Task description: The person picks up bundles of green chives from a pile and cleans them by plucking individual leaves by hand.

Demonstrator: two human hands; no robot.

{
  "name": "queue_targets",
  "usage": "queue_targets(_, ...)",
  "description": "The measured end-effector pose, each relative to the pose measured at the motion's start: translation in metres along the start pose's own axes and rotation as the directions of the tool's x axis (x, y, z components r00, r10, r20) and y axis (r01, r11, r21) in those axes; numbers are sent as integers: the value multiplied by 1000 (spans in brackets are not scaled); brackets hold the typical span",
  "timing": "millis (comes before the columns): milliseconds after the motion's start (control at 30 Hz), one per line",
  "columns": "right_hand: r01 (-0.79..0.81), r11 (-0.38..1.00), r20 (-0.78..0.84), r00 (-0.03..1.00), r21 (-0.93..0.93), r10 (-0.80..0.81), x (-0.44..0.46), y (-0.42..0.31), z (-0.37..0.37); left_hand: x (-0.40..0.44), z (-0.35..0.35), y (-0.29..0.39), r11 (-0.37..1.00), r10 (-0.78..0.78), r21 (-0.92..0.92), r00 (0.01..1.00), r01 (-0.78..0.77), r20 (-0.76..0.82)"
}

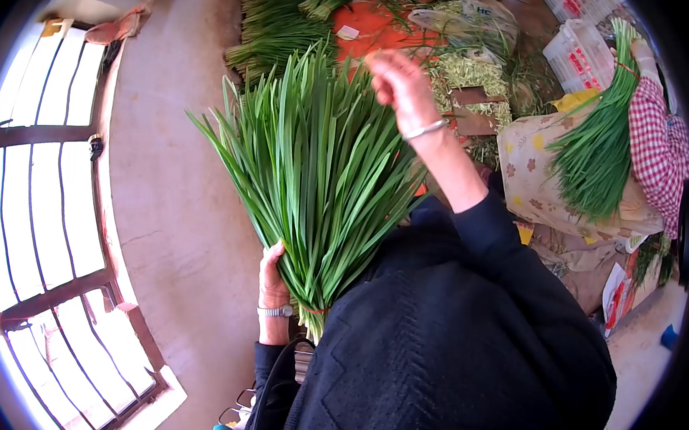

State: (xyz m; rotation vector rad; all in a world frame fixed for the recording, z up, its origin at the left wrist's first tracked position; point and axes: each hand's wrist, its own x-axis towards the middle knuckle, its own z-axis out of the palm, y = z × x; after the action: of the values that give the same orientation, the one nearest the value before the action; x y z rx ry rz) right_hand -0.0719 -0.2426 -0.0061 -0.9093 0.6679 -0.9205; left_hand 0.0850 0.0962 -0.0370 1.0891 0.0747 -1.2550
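Note:
A large bunch of garlic chives (323, 176) leans against my front, its leaves fanned out away from me. A red band (314, 310) ties it near the pale stem ends. My left hand (273, 277), with a watch on the wrist, grips the bunch low on its left side, thumb over the leaves. Above the leaf tips on the right is my right hand (405, 91), a silver bangle at its wrist. Its fingers are curled together, slightly blurred; whether anything small is between them is hidden.
More chives (280, 28) lie piled at the back beside an orange-red sheet (376, 24). Trimmed scraps (466, 78) are heaped near a plastic bag (484, 21). At right, a person's checked sleeve (655, 144) is beside another tied bunch (605, 142). A barred window (49, 202) is at left.

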Motion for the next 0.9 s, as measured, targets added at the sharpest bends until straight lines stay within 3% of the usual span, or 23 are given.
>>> queue_targets(33, 48, 991, -60, 997, 129, -40, 7, -5, -9, -1, -1, 1, 1000, 6, 1, 1000, -6, -7)
queue_targets(100, 99, 984, -90, 992, 150, -87, 3, -24, -26, -3, 1, 2, 1000, 25, 1, 1000, -25, -17)
queue_targets(167, 91, 995, -91, 992, 36, -87, -3, -23, -51, -1, 7, 8, 995, 77, 70, 993, -71, -86)
queue_targets(233, -59, 993, -149, 988, -102, 43, -26, -11, -56, -5, 42, 26, 972, 127, 206, 990, -111, -67)
queue_targets(267, -255, 957, -104, 965, -139, 242, -35, 8, -62, -3, 53, 36, 935, 174, 321, 984, -152, -40)
queue_targets(333, -560, 819, 36, 822, -126, 568, -62, 64, -63, -2, 89, 54, 791, 320, 538, 946, -290, 39)
queue_targets(400, -772, 635, 181, 626, 8, 758, -94, 104, -40, 23, 100, 61, 685, 322, 663, 942, -303, 97)
queue_targets(433, -848, 522, 225, 529, 96, 818, -100, 115, -18, 35, 105, 58, 524, 390, 778, 910, -346, 142)
queue_targets(500, -873, 388, 228, 459, 296, 859, -94, 117, 24, 42, 143, 50, 24, 437, 963, 869, -269, 232)
queue_targets(567, -787, 439, 457, 611, 433, 646, -91, 172, 37, 47, 173, 21, -438, 346, 888, 886, -140, 310)
queue_targets(633, -766, 433, 430, 632, 476, 645, -88, 174, 39, 38, 189, 3, -621, 193, 708, 810, -336, 553)
queue_targets(700, -769, 429, 402, 623, 474, 671, -91, 166, 36, 24, 198, 7, -601, -28, 650, 825, -465, 564)
queue_targets(733, -766, 438, 388, 625, 470, 677, -91, 162, 32, 17, 200, 13, -594, -46, 644, 820, -482, 571)
queue_targets(800, -760, 450, 377, 633, 469, 676, -92, 154, 24, 7, 197, 32, -248, 3, 674, 695, -696, 719)
queue_targets(833, -755, 454, 374, 638, 473, 673, -92, 151, 20, 5, 195, 42, -209, 80, 713, 715, -670, 695)
queue_targets(867, -751, 458, 370, 643, 476, 670, -92, 148, 16, 7, 187, 54, -256, 160, 725, 712, -639, 684)
queue_targets(900, -747, 461, 366, 647, 479, 669, -93, 145, 12, 13, 176, 67, -248, 182, 799, 784, -548, 594)
